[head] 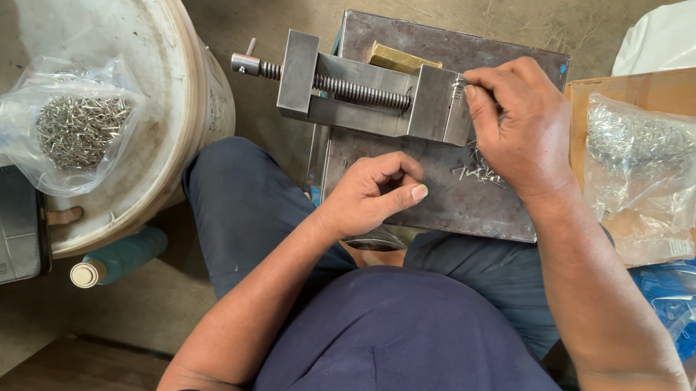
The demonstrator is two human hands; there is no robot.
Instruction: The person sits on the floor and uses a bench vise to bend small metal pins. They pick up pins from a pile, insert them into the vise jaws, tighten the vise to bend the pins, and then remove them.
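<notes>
- Head view: right hand (520,123), fingers pinched together, presses at the jaw end of the small steel vise (368,95), upper centre.
- Left hand (375,192) curled shut, resting on the metal block (418,196).
- Loose pins (478,172) lie beside the right hand.
- Bagged pins (76,131) sit on the white bucket (178,80), left.

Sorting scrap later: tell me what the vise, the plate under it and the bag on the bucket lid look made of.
Vise: bare grey steel, dull machined faces, threaded screw.
Plate: likely steel, dark, stained, scuffed.
Bag: thin clear plastic, glossy, crinkled, holding small shiny metal pieces.
</notes>
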